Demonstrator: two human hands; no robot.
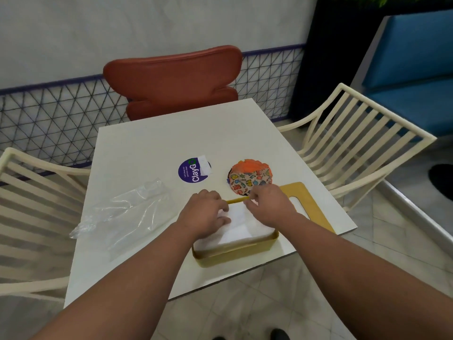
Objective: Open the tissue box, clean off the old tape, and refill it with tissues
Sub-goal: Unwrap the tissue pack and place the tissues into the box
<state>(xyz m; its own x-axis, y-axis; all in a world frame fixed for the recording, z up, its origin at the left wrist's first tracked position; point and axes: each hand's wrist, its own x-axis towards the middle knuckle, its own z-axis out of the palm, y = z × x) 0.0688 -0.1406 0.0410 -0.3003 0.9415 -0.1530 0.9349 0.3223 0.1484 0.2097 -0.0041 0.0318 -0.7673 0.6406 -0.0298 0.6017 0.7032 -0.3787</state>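
White and square, the surface (137,148) carried the open yellow box (235,252) at its near edge, long axis running from near left to far right. Tissues (241,223) already filled it. Both hands lay on the stack: the left hand (208,212) pressed flat with relaxed fingers at the left, the right hand (268,204) pinched something at the far rim, though I could not tell what. The lid (310,204) lay just right of the box, nearer the right hand, probably next to go on.

Café seating area, white table (152,143), mixed chairs (176,79), blue booth (411,60)
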